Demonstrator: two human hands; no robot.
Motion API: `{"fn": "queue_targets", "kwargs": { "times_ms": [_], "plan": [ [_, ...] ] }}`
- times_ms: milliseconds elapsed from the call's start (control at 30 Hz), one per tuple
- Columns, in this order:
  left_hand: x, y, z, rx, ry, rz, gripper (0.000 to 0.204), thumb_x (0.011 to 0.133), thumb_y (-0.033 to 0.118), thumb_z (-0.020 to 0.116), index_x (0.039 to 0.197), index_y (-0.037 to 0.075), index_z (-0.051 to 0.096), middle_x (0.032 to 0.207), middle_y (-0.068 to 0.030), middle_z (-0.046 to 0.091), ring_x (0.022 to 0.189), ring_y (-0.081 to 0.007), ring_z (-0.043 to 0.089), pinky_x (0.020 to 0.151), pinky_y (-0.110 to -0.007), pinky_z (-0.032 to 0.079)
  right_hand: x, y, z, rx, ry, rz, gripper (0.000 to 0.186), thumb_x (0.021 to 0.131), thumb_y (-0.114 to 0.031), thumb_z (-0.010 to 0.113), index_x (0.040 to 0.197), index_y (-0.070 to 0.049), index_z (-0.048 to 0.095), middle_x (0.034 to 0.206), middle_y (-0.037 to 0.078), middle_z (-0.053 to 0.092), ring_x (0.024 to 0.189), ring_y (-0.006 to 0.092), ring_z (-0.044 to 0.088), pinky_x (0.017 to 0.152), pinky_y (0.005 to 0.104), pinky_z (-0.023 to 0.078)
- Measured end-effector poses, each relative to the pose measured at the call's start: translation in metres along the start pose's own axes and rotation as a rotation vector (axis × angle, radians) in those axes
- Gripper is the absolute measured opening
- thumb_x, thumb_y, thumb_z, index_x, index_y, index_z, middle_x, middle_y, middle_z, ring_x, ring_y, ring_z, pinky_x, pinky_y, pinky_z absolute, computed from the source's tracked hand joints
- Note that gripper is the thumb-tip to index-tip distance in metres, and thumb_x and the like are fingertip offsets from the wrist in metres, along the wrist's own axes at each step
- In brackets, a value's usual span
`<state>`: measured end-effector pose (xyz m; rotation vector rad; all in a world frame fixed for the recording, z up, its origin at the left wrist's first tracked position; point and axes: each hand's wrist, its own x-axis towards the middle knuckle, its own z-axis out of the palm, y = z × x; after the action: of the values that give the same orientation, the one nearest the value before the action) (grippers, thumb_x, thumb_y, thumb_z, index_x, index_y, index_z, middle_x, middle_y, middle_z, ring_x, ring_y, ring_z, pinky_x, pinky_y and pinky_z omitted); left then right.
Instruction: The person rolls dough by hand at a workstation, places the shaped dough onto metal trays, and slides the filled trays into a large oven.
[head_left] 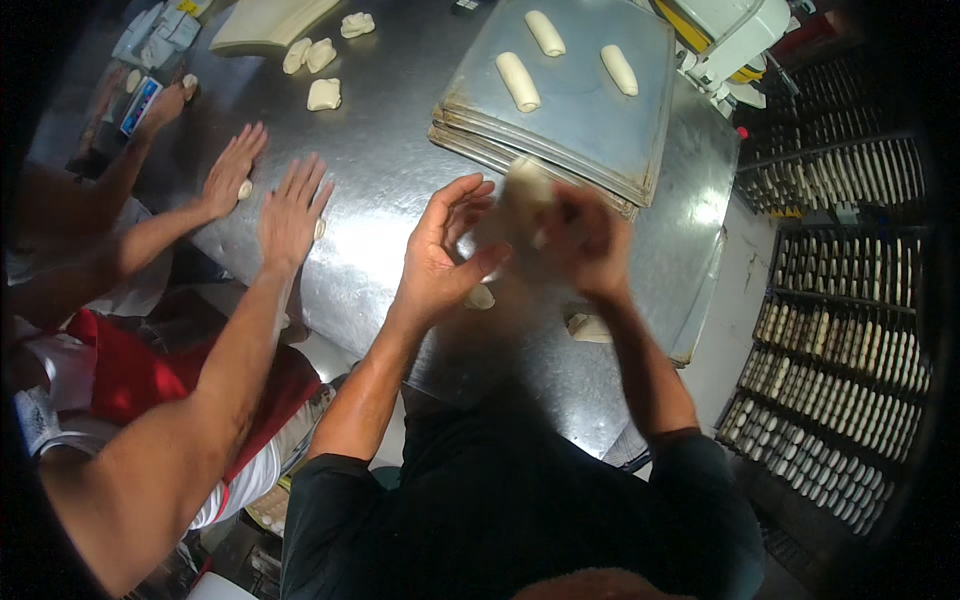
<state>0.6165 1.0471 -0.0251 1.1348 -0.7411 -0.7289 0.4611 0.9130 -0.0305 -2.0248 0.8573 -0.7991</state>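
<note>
My left hand (440,255) is above the metal table, fingers curved and apart, with nothing in it. Smeared by motion, my right hand (592,240) holds a pale piece of dough (527,185) at its fingertips, in front of the tray stack. The dough's exact shape is blurred. Below my left hand lies a small piece of dough (480,297) on the table. A pale flat piece (588,327), its kind unclear, rests beside my right forearm. Three rolled dough pieces (518,82) lie on the top metal tray (590,130) of the stack.
At left, co-workers' hands (290,215) press small dough pieces on the metal table (370,140). Several dough lumps (324,95) and a large dough slab (270,22) lie farther back. A white machine (735,40) stands at back right. Racks (840,320) of shaped dough fill the right side.
</note>
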Motion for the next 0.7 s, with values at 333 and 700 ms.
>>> {"fn": "queue_targets", "kwargs": {
  "times_ms": [333,700],
  "plan": [
    [-0.049,-0.038,-0.053,0.937,-0.535,-0.130,0.067,0.067,0.011,0.088,0.131,0.008,0.066,0.130,-0.0147,0.064,0.119,-0.0343,0.060,0.102,-0.044,0.049,0.134,0.091,-0.059,-0.557,0.087,0.072,0.042,0.084,-0.023,0.078,0.118,0.001,0.073,0.109,0.026,0.069,0.099,0.0428,0.068,0.090,0.0481,0.054],
    [-0.045,-0.052,-0.036,1.009,-0.697,-0.016,0.047,0.071,0.003,0.081,0.115,0.010,0.069,0.113,-0.0118,0.064,0.111,-0.0356,0.059,0.098,-0.045,0.050,0.115,0.089,-0.063,-0.544,0.132,-0.095,0.053,0.084,-0.025,0.080,0.128,0.001,0.068,0.110,0.021,0.069,0.102,0.0403,0.066,0.091,0.0475,0.052]
  ]
}}
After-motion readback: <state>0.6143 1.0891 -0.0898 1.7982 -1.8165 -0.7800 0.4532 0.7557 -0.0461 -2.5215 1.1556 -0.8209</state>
